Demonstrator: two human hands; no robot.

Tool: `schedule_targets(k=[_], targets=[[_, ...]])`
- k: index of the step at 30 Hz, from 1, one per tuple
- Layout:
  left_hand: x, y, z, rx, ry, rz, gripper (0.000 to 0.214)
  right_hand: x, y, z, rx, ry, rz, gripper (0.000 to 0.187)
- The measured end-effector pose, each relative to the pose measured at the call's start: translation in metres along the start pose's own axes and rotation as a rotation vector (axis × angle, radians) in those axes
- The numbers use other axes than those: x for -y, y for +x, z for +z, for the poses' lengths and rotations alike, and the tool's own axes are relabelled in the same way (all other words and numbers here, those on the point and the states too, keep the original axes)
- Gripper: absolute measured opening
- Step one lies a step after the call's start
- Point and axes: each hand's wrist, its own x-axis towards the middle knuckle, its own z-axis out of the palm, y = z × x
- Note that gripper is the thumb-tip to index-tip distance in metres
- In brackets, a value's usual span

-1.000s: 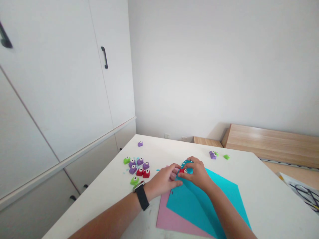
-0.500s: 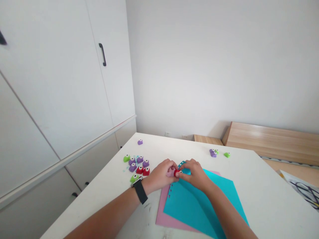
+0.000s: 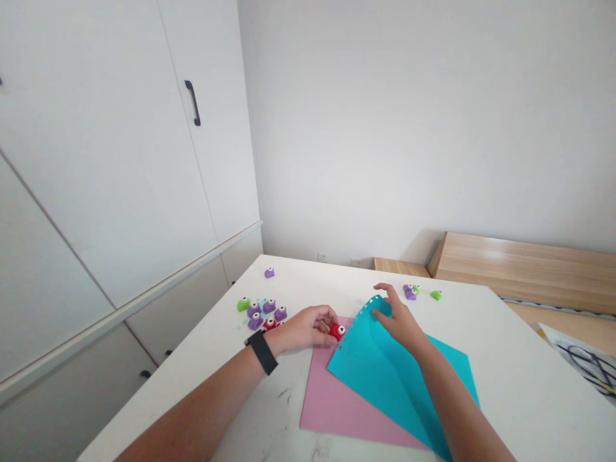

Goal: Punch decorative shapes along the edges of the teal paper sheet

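Observation:
My left hand is closed around a small red craft paper punch with a white-and-black round button, at the left edge of the blue paper. That turquoise-blue sheet has a row of small punched holes along its upper left edge. My right hand grips the sheet near its far corner, thumb on top and index finger stretched past the edge; the other fingers are partly hidden. Beneath the blue sheet lies a pink sheet.
Left of my hands stand several purple punches, a green punch and a red punch, with blue paper bits among them. More purple punches and a green punch sit at the far right of the white table.
The blue sheet has come away from the red punch and shifted right with my right hand, baring more pink paper. My left hand keeps the punch; my right hand has let go of it.

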Motion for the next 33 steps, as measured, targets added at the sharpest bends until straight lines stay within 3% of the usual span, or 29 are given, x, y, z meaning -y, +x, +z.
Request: schedule_targets(k=[4, 9, 18, 25, 29, 33], targets=[[0.001, 0.000, 0.001, 0.069, -0.075, -0.069, 0.051, -0.008, 0.003, 0.005, 0.013, -0.031, 0.004, 0.040], [0.006, -0.002, 0.000, 0.096, 0.003, -0.094, 0.049, -0.012, 0.006, 0.006, 0.004, -0.085, -0.028, 0.024], [-0.013, -0.013, 0.020, 0.036, 0.425, -0.047, 0.041, -0.011, 0.005, 0.010, -0.011, -0.096, -0.048, 0.022], [-0.018, -0.017, 0.031, -0.079, 0.845, 0.165, 0.034, -0.009, 0.004, 0.011, -0.005, -0.100, -0.059, 0.021], [-0.022, -0.016, 0.032, -0.072, 0.787, 0.190, 0.027, -0.008, 0.003, 0.009, 0.000, -0.093, -0.059, 0.021], [-0.024, -0.012, 0.023, -0.110, 0.544, 0.100, 0.027, -0.009, 0.003, 0.000, -0.006, -0.077, -0.058, 0.023]])
